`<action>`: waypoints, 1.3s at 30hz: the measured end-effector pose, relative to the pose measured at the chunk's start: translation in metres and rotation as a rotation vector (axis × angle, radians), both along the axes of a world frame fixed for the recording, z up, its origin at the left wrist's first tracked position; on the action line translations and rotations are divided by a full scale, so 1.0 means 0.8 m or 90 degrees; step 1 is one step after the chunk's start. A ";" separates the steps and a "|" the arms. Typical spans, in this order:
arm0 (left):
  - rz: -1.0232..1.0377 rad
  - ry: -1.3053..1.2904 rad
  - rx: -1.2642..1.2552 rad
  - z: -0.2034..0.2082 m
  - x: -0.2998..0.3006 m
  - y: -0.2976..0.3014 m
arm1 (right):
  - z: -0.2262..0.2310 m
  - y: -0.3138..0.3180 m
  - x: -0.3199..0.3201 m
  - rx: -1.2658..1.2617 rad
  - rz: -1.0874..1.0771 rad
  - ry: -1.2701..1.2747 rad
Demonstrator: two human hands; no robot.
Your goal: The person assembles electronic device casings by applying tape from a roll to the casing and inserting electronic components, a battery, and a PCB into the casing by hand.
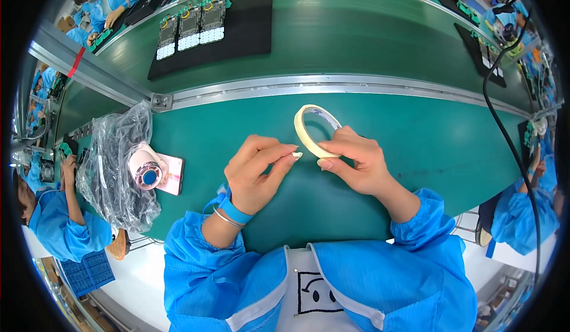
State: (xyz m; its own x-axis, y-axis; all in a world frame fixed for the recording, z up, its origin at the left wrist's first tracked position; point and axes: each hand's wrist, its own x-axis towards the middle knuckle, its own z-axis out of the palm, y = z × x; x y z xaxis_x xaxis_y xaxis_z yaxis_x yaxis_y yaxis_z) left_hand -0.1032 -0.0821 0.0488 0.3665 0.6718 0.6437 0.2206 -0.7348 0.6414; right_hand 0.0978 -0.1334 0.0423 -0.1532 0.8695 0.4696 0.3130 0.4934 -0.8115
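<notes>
My right hand [358, 161] grips a roll of cream masking tape [301, 131] by its lower edge, thumb and fingers pinching the rim. The roll is tilted up above the green bench, its hollow core facing right. To the left, my left hand [256, 164] pinches a small whitish piece [297, 154] between thumb and forefinger; it looks like a torn bit of tape. A short gap separates that piece from the roll. A blue wrist strap [236, 211] and a thin bangle circle my left wrist.
On the green bench [439, 136] at left lie clear plastic bags [113, 166], a small handheld fan [146, 168] and a phone [173, 174]. Beyond a metal rail [309, 85], a black board [249, 29] carries circuit boards [189, 29]. A black cable [488, 94] hangs at right; co-workers sit around.
</notes>
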 end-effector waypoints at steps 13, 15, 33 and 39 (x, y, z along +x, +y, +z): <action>-0.013 -0.016 -0.225 -0.001 0.005 -0.006 | 0.002 0.002 -0.004 0.064 -0.061 -0.085; -0.095 -0.067 -0.304 -0.012 0.011 -0.004 | -0.010 -0.004 -0.013 -0.002 -0.057 0.021; -0.272 -0.197 -0.341 -0.016 0.008 -0.012 | -0.003 -0.007 -0.023 0.111 -0.067 -0.083; -0.244 -0.167 -0.369 -0.007 0.004 -0.017 | 0.007 -0.012 -0.017 0.099 -0.082 -0.095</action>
State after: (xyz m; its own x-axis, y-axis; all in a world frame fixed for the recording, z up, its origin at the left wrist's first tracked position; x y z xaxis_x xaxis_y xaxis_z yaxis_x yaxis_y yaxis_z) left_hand -0.1002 -0.0958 0.0428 0.5272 0.7858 0.3233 -0.1968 -0.2572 0.9461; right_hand 0.0843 -0.1432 0.0476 -0.1240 0.8054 0.5796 0.4919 0.5571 -0.6691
